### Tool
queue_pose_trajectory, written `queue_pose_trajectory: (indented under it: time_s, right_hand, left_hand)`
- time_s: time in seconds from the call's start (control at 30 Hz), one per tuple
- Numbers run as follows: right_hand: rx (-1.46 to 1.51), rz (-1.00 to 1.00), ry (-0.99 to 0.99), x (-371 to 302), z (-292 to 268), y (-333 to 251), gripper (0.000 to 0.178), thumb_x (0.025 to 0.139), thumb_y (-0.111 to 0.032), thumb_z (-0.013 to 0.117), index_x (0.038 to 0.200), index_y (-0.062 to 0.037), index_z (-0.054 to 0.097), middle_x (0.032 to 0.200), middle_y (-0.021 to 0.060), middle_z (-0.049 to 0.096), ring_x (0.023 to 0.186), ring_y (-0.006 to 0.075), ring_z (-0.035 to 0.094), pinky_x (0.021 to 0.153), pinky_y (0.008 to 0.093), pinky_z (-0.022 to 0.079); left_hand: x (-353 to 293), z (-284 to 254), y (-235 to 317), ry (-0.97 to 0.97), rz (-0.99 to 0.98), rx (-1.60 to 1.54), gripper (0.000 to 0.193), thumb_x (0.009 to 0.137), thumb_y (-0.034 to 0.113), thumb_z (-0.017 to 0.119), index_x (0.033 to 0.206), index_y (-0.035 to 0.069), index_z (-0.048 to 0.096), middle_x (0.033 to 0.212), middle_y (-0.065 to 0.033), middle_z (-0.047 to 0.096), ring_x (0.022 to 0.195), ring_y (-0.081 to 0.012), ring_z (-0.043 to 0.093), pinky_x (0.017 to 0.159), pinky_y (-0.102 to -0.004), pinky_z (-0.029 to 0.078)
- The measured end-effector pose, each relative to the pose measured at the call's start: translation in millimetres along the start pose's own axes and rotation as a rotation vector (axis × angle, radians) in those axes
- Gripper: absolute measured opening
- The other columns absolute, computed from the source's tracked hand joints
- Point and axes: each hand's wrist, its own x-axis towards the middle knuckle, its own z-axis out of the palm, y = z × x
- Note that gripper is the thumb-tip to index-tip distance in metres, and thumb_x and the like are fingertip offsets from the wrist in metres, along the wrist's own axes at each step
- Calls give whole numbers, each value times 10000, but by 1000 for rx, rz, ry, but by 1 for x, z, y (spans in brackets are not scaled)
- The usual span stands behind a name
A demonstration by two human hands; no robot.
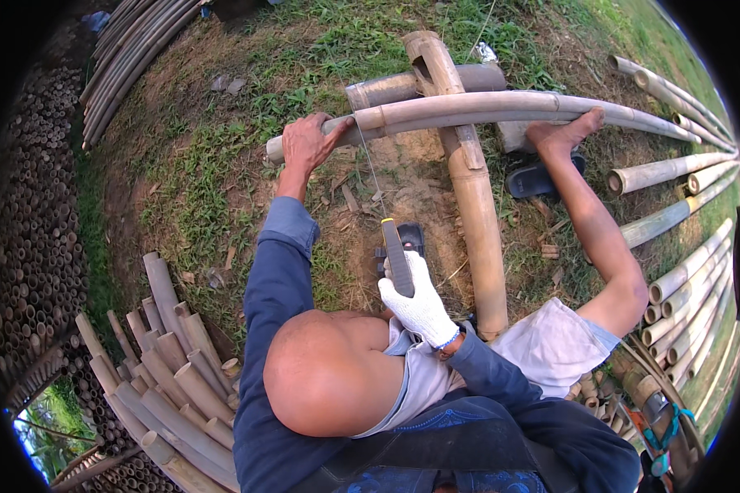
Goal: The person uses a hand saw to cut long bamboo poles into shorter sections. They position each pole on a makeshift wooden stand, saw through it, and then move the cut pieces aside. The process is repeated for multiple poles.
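On patchy grass (214, 135), two slim bamboo poles (436, 108) lie side by side across a thick bamboo post (478, 238), which seems to serve as their rest and lift them clear of the ground. One thick crosspiece (382, 90) runs through the head of the post, probably to brace it. The person's bare left hand (306, 141) grasps the poles near their left ends, while a bare foot (563, 134) bears on them beyond the post; together, the two holds likely keep the pair from rolling or sliding. The right hand (415, 300), in a white knitted glove (426, 319), is clenched around the dark grip of a saw (398, 259). Its thin blade (371, 164) points away from the body and reaches the poles just beside the left thumb, a spot probably chosen because the grip there steadies the bamboo.

Counted in the working area: two hands, one glove, one saw, two poles, one post and two dark sandals, one lying empty (521, 181) below the raised foot and another (411, 237) partly hidden behind the glove. Around them sit one bundle (131, 70) at upper left, one stack (173, 382) at lower left, a bank of pole ends (29, 222) too many to count, and more loose bamboo (654, 174) at right.
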Motion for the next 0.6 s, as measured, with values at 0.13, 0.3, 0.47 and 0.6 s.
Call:
queue_pose_trajectory:
  time_s: [0.13, 0.3, 0.47, 0.6]
  right_hand:
    - [185, -20, 12, 48, 14, -17, 474, 995, -177, 801, 1381, -64, 549, 1084, 37, 637, 941, 146, 649, 835, 340, 560]
    - [201, 46, 27, 83, -17, -40, 485, 1005, -205, 796, 1394, -47, 553, 1116, 68, 660, 960, 162, 657, 878, 348, 570]
    - [42, -43, -22, 24, -54, -29, 526, 960, -197, 826, 1402, -24, 598, 1225, 129, 644, 1126, 245, 683, 1004, 391, 558]
    - [66, -21, 104, 31, -77, -32, 463, 988, -157, 805, 1385, -25, 608, 1214, 102, 664, 1125, 200, 674, 992, 363, 559]
  left_hand:
    - [-2, -1, -4, -12, -17, -28, 800, 975, 826, 604, 1201, 91, 826, 1137, -175, 806, 1075, -346, 753, 959, -488, 549]
    - [-4, -22, 3, -196, 223, -11, 849, 828, 706, 856, 1418, 122, 682, 1240, -175, 762, 1151, -398, 722, 1016, -531, 551]
    - [-8, -20, -12, -182, 184, 53, 700, 784, 435, 920, 1352, 113, 670, 1205, -186, 763, 1139, -411, 728, 981, -527, 572]
    - [-3, -14, 24, -265, 227, -45, 689, 772, 466, 905, 1327, 120, 691, 1187, -174, 782, 1140, -396, 741, 965, -523, 576]
